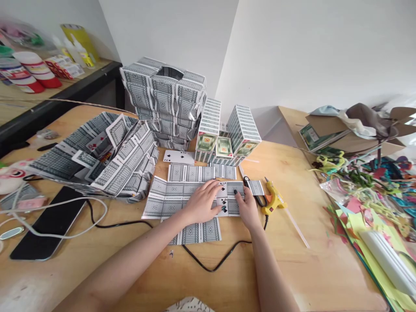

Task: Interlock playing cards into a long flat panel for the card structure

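Note:
A flat sheet of joined playing cards [174, 189], mostly backs up, lies on the table under both hands. My left hand [204, 201] rests on it with fingers spread, beside a face-up three and four of spades [222, 206]. My right hand [248, 203] lies at the sheet's right end, thumb on top; its other fingers are partly hidden, so its grip is unclear. Another card strip [201, 172] lies behind, and more joined cards [209, 230] show in front. A yellow glue gun [274, 198] and black-handled scissors [260, 200] lie to the right, near a single card [255, 187].
Behind stand a tall card-built box [172, 99] and stacked card packs [242, 130]. At left are a card-built container [126, 164], a phone [48, 223] and cables. Craft scraps [373, 186] and a cardboard box [347, 134] are at right. A black cord [212, 269] crosses the front.

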A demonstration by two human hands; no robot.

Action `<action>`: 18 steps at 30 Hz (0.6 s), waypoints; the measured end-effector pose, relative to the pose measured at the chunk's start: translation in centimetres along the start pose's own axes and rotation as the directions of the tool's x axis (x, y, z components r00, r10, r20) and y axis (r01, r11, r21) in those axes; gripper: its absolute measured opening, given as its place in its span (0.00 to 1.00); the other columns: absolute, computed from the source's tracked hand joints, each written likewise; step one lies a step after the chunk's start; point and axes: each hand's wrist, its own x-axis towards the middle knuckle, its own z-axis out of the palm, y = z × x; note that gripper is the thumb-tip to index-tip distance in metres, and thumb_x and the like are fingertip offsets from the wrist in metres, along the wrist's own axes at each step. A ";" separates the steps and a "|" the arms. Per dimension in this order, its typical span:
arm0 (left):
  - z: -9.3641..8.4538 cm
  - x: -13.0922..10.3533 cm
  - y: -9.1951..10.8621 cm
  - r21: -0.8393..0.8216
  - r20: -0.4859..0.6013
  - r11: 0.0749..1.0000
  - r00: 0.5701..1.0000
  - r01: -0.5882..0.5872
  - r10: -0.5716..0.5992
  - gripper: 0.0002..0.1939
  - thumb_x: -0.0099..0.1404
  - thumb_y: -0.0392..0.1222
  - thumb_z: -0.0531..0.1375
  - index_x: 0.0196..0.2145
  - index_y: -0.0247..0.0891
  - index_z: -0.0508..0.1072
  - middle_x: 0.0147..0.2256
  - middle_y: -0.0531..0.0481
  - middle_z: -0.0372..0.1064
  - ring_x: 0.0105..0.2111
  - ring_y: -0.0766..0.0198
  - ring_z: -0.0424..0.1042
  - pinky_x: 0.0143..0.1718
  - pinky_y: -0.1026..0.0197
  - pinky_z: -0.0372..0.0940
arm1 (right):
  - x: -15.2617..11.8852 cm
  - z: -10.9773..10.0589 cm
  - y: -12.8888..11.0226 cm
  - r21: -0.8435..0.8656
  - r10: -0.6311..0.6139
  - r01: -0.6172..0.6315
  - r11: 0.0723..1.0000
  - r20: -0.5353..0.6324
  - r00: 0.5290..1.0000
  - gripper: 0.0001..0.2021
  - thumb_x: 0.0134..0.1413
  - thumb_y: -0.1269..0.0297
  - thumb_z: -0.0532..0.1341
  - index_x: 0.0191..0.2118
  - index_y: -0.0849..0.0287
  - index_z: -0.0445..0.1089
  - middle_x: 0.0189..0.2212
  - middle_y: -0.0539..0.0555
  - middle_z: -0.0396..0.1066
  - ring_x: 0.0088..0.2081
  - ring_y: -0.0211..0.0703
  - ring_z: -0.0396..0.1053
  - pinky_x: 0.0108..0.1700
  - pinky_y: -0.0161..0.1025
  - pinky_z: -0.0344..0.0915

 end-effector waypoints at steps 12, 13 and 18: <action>-0.1 0.3 -0.1 0.015 0.033 0.999 0.999 0.030 -0.030 0.29 0.56 0.47 0.58 0.54 0.44 0.56 0.60 0.46 0.49 0.60 0.51 0.45 0.55 0.45 0.50 | 0.2 -0.1 -0.1 -0.131 -0.090 0.090 0.987 0.009 0.996 0.19 0.51 0.56 0.53 0.47 0.60 0.64 0.42 0.59 0.69 0.45 0.49 0.66 0.49 0.47 0.59; -0.1 0.3 -0.1 0.028 0.044 0.999 0.998 0.034 -0.035 0.29 0.57 0.48 0.57 0.55 0.44 0.55 0.60 0.46 0.48 0.61 0.52 0.44 0.56 0.45 0.49 | 0.2 -0.1 0.0 -0.156 -0.105 0.105 0.982 0.013 0.994 0.20 0.52 0.56 0.53 0.49 0.61 0.64 0.44 0.59 0.69 0.46 0.49 0.65 0.50 0.47 0.59; -0.3 0.4 0.1 0.077 0.105 0.996 0.993 0.042 -0.050 0.31 0.58 0.51 0.55 0.58 0.45 0.53 0.62 0.48 0.43 0.61 0.54 0.42 0.57 0.47 0.44 | 0.2 -0.2 0.5 -0.231 -0.131 0.136 0.963 0.038 0.991 0.25 0.55 0.56 0.50 0.56 0.62 0.57 0.50 0.61 0.64 0.52 0.48 0.61 0.52 0.45 0.57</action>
